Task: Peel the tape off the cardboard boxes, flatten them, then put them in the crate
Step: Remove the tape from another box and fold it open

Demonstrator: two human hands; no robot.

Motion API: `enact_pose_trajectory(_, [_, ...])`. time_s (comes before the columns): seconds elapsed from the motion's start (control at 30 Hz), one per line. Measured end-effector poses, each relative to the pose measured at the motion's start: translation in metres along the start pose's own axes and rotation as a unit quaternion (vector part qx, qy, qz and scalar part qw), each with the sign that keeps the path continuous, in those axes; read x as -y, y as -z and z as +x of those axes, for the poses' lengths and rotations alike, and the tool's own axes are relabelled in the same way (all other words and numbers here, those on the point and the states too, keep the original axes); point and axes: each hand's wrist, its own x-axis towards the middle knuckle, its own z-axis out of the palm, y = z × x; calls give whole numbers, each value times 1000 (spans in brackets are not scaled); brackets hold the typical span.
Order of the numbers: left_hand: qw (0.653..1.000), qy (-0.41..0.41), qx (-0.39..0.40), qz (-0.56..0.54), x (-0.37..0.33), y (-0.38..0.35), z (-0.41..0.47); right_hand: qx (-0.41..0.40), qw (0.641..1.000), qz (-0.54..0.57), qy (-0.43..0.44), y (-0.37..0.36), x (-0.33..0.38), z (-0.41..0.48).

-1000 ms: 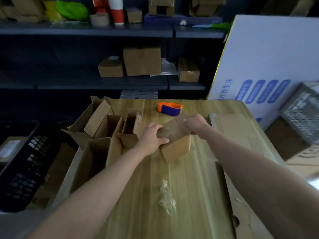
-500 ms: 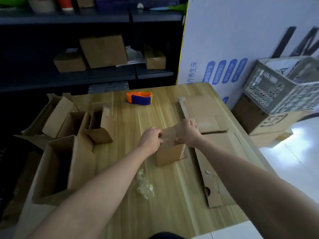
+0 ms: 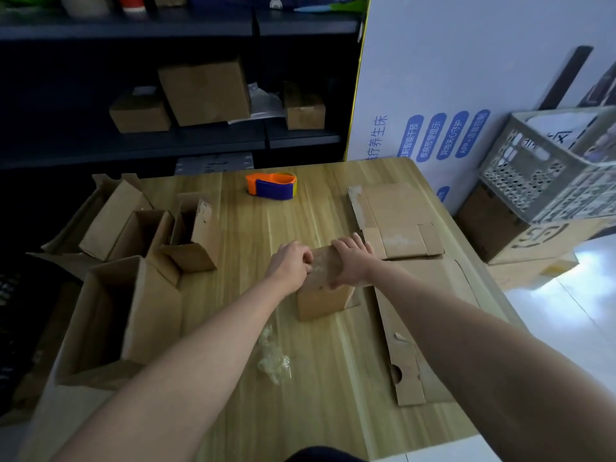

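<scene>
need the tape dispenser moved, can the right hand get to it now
Probably yes: only bare table lies between the right hand and the tape dispenser, but that hand holds the small box and must let go first.

2 bare arms reach forward from the bottom edge and converge mid-frame. Left forearm (image 3: 200, 345) runs up from lower left, right forearm (image 3: 466, 328) from lower right, both nearly straight. Left hand (image 3: 288, 263): knuckles up, fingers curled tight into a loose fist, pressed against the top left edge of a small brown cardboard box (image 3: 321, 296); fingertips hidden, what they pinch not readable. Right hand (image 3: 353, 263): palm down across the box top, fingers (image 3: 356, 240) extended over the far edge, thumb tucked down the near side, clamping. Hands close together, not touching.
</scene>
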Motion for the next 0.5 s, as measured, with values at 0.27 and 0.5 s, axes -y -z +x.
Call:
enact_pose_trajectory(0.27, [998,-41,-7,-39,6,-9,2,5,999,-42,20,9,4,12])
enact_pose_trajectory(0.5, [997,-13,-34,-63,0,-11,9,27,997,-70,2,12,10,11])
